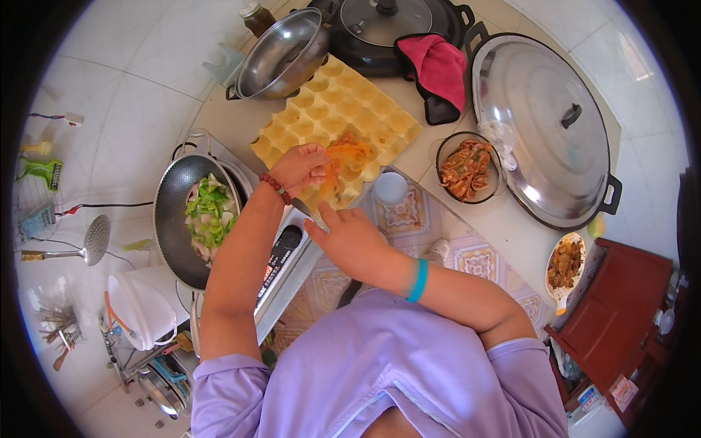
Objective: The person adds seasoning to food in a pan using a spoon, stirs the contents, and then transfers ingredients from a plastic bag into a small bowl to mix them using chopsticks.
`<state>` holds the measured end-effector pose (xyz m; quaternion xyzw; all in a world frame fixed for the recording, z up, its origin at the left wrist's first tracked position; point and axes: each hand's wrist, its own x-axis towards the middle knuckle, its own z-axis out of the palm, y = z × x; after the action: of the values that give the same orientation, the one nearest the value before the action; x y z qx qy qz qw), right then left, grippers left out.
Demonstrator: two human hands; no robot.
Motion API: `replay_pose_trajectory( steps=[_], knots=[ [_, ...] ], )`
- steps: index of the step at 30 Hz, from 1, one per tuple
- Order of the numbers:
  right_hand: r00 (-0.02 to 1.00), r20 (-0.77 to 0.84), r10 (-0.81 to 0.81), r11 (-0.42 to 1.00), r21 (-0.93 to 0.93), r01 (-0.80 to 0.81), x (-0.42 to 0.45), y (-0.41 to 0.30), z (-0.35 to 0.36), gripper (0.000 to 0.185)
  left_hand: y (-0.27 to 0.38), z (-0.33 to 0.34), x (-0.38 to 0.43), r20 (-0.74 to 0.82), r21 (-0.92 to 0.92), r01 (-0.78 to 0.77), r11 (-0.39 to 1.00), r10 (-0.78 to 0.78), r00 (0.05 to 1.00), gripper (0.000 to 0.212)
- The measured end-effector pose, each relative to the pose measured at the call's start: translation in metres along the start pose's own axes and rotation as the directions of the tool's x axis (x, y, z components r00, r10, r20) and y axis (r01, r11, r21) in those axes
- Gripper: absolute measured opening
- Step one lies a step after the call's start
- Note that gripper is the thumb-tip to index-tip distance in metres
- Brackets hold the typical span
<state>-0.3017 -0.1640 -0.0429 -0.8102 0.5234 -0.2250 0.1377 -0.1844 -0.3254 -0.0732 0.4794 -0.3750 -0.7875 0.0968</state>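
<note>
My left hand (301,168), with a beaded bracelet at the wrist, pinches the left side of a thin clear plastic bag (350,154). The bag is smeared with orange-red sauce and spreads over a yellow moulded egg tray (378,109). Just below the bag's lower end is my right hand (353,243), with a teal band on the wrist. Its thumb and index finger are apart, and nothing shows between them. Left of my left forearm stands a dark wok (174,241) holding chopped green pepper (211,205) and pale slices that look like meat.
An induction cooker (279,257) lies under my left forearm. Right of the tray are a glass bowl of reddish sliced food (465,169), a large lidded pan (547,131) and a pink cloth (438,71). A steel pan (285,52) overlaps the tray's far edge. The counter edge borders the patterned floor (476,263).
</note>
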Motion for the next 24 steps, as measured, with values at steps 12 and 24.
replay_pose_trajectory(
  steps=[12,24],
  knots=[
    [0.624,0.355,0.696,-0.024,0.880,-0.474,0.036,0.077,0.016,0.019,-0.009,-0.007,-0.008,0.122,-0.239,-0.089,0.967,0.121,0.985,0.004],
    [0.706,0.275,0.653,0.101,0.892,-0.441,0.054,0.094,0.042,0.015,-0.013,-0.016,-0.007,0.244,-0.284,-0.206,0.936,0.278,0.929,0.007]
  ],
)
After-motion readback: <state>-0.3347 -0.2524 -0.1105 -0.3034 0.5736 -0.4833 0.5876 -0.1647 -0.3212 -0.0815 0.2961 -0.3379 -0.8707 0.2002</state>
